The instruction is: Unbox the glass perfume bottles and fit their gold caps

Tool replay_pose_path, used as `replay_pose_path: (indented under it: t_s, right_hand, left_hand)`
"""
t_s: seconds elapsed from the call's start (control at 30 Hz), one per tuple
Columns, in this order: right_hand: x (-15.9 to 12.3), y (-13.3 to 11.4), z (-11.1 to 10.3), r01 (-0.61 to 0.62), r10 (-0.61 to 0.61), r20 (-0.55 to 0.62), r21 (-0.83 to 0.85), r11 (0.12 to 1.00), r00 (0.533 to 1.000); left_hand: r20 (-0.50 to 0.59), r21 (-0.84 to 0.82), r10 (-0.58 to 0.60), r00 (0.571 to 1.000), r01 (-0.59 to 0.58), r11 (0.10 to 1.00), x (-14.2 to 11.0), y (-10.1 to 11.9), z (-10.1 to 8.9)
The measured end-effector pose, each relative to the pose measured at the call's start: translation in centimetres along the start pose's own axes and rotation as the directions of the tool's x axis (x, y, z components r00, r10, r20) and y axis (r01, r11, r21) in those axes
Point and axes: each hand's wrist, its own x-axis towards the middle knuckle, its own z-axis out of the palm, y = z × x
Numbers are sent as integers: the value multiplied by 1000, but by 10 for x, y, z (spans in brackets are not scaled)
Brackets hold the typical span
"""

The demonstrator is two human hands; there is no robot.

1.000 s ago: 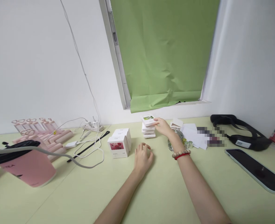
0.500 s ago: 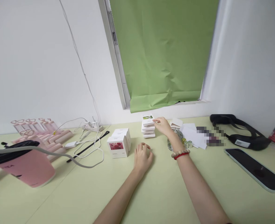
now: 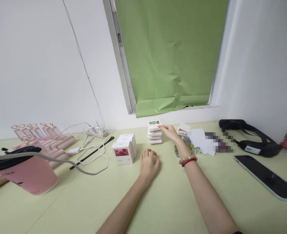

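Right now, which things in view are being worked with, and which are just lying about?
At the hands:
- stack of white boxes, right hand at its top
- boxes with red picture, near left hand

Lying about:
- pink cup
- phone
- black headset

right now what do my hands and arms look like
Your left hand and right hand wear no gloves. The right wrist has a beige beaded bracelet and a red band; the left wrist shows none. A dark edge, perhaps a sleeve, shows lower right.
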Motion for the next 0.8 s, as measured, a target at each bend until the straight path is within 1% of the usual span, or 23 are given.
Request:
replay_pose_path:
  t_s: [0.13,0.23,0.4,0.47,0.53,0.57,0.6,0.63,0.67,0.73,0.8]
  right_hand:
    - [1,-2,-2,-2,3,27,-22,1000,1000]
    - [0,-4,-2,4,-1,37,-73,997,999]
    - [-3,-12,-7,-5,1,-17,-220,975,1000]
    - [-5,-18,-12,-14,1,-50,-272,962,999]
    - [-7,-26,-17,-10,-9,-64,-300,954,998]
    - [-8,-31,-19,1,-23,-66,-311,950,998]
    - [-10,-36,-22,19,-42,-66,-322,947,997]
    - [-11,-42,-23,42,-67,-67,-331,943,995]
    - [-13,-47,-25,67,-95,-69,-338,939,993]
    - [-17,-57,-27,115,-150,-74,-344,932,986]
    - [-21,-65,-28,148,-184,-77,-337,930,980]
  left_hand:
    - [-4,-1,-1,1000,1,1000,0,0,-1]
    - [-9,1,-1,1000,1,1000,0,1,-2]
    - [-31,36,21,999,-20,999,-1,1,0]
    - [-71,81,51,996,-45,996,0,-1,-1]
    - [-172,148,84,982,-58,987,4,-6,-8]
    - [-245,181,96,965,-52,982,6,-10,-13]
    - [-331,209,96,939,-26,978,9,-14,-19]
    - [-420,223,86,903,11,975,12,-18,-27]
    - [-484,224,73,872,43,974,15,-22,-35]
    - [-590,176,-10,808,141,974,19,-30,-51]
    - [-643,92,-137,753,253,963,21,-35,-61]
